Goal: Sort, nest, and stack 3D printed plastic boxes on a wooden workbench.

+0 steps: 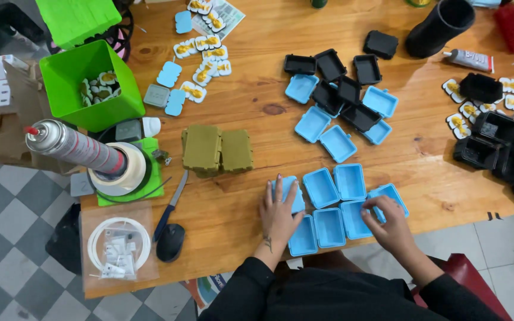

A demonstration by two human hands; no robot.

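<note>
Blue trays (pixel 334 205) clustered at near table edge, between both hands. Left hand (pixel 279 215) flat, fingers (pixel 279 189) spread on leftmost tray, not gripping. Right hand (pixel 391 224) fingertips (pixel 369 204) pinch rightmost tray's rim. Beyond fingertips: mixed blue and black trays (pixel 343 98). Left of left fingers: olive boxes (pixel 217 150), utility knife (pixel 171 207).

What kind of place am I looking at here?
Probably a small craft or maker's workshop: a wooden table covered in batches of small blue trays and black trays, with a glue tube, spray can and craft knife at hand.
</note>
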